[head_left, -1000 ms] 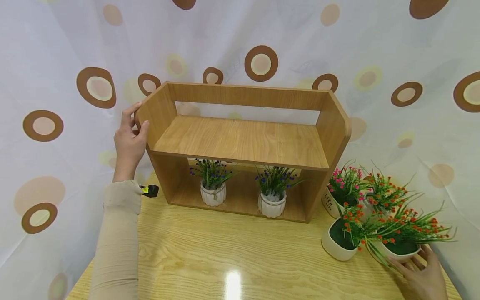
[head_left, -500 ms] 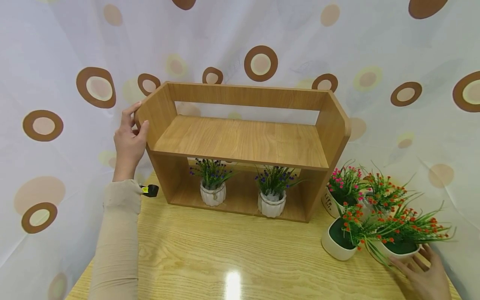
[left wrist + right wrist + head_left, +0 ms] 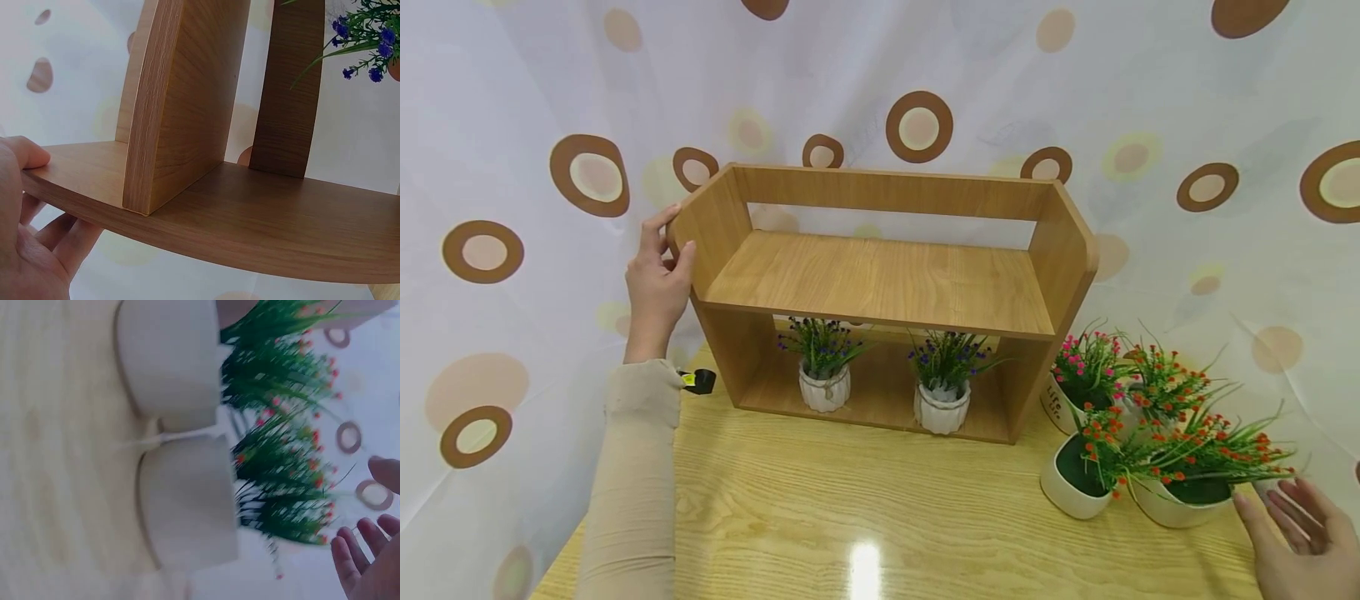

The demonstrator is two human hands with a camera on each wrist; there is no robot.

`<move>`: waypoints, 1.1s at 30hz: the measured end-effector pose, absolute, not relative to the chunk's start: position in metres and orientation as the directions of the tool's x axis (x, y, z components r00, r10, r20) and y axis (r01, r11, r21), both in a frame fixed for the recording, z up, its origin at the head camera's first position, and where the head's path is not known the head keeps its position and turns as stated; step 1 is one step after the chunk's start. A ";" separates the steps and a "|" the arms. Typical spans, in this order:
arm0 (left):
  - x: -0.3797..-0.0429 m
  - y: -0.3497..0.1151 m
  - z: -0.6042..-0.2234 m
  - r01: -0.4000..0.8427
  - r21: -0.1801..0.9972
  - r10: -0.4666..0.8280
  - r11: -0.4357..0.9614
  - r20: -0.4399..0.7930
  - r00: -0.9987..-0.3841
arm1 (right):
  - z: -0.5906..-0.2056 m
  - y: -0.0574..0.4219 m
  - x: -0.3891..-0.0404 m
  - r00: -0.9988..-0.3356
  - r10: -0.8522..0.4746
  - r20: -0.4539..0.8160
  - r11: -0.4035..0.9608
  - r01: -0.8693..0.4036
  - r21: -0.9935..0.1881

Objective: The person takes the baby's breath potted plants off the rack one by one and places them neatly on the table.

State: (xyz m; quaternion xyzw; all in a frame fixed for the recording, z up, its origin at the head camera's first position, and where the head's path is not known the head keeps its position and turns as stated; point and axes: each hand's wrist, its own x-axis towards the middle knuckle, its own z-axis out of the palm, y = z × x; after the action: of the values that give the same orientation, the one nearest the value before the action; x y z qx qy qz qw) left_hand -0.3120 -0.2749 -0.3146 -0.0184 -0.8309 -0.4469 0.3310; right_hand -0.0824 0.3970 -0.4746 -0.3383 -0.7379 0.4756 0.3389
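My left hand [image 3: 657, 287] grips the left side panel of a wooden desk shelf [image 3: 880, 271]. In the left wrist view, the thumb lies on one face of the panel [image 3: 250, 219] and the fingers lie behind it. My right hand [image 3: 1303, 533] is at the lower right with its fingers apart and holds nothing. Nearest to it stands a white pot of orange-red artificial flowers [image 3: 1183, 507]. Left of that is another white pot [image 3: 1071, 492] with similar flowers. Two ribbed white pots, a left one [image 3: 826, 390] and a right one [image 3: 942, 410], hold purple-blue flowers on the bottom shelf.
Behind the orange-red flowers stand a pink-flowered pot [image 3: 1060, 408] with lettering and one more orange-red plant [image 3: 1168, 379]. A small black object with a yellow label [image 3: 702, 381] lies left of the shelf. A dotted curtain [image 3: 985, 67] hangs behind the wooden table [image 3: 775, 500].
My right hand has let go of the right-hand white pot and moved away to the right. That pot stays beside the other pots. My left hand keeps its grip on the shelf.
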 end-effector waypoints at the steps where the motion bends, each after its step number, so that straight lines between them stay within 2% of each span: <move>1: -0.312 -0.275 -0.315 0.327 0.730 -0.265 0.600 0.567 -0.780 | -0.470 0.392 -0.082 -0.518 0.822 0.236 0.343 0.121 -0.931; 5: -0.313 -0.276 -0.316 0.331 0.726 -0.266 0.603 0.574 -0.774 | -0.449 0.371 -0.082 -0.495 0.788 0.365 0.410 -0.019 -0.912; 12: -0.314 -0.277 -0.317 0.326 0.721 -0.272 0.612 0.579 -0.769 | -0.414 0.333 -0.090 -0.619 0.630 0.469 0.438 -0.216 -0.873; 15: -0.313 -0.277 -0.317 0.324 0.727 -0.276 0.605 0.573 -0.772 | -0.405 0.314 -0.098 -0.678 0.527 0.512 0.368 -0.361 -0.857; 19: -0.313 -0.276 -0.316 0.321 0.734 -0.278 0.598 0.566 -0.776 | -0.400 0.287 -0.111 -0.756 0.391 0.525 0.237 -0.469 -0.851; 27: -0.312 -0.276 -0.316 0.322 0.732 -0.277 0.601 0.569 -0.775 | -0.401 0.236 -0.132 -0.832 0.219 0.510 0.330 -0.428 -0.841; 33: -0.313 -0.277 -0.316 0.323 0.728 -0.280 0.604 0.574 -0.770 | -0.413 0.213 -0.154 -0.899 0.090 0.428 0.310 -0.383 -0.870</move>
State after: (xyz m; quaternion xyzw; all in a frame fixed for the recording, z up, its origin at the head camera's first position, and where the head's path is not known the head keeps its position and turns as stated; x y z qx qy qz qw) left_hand -0.3129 -0.2765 -0.3159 -0.0130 -0.8289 -0.4447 0.3392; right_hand -0.1539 0.2135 -0.4127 0.0935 -0.7831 0.5800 0.2038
